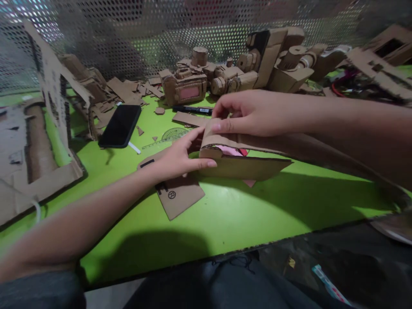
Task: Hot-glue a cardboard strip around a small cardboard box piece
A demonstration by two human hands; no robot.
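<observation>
A folded piece of cardboard [241, 168] stands on the green table, its bent top strip curving over the left end. Pink and red show in the gap between its layers. My left hand [189, 155] grips the left end, thumb on the near face and fingers behind, partly hidden. From above, my right hand [236, 112] pinches the bent top strip, thumb on the near side. Under my left hand lies a flat cardboard piece [182, 199] with black printed lettering.
A black phone [120, 125], a clear protractor [174, 134] and a black marker [193, 110] lie beyond my hands. Cardboard camera models [185, 88] and scraps line the perforated metal screen [144, 47]. Large cardboard cut-outs [61, 182] stand at left. The table's front edge [238, 252] is near me.
</observation>
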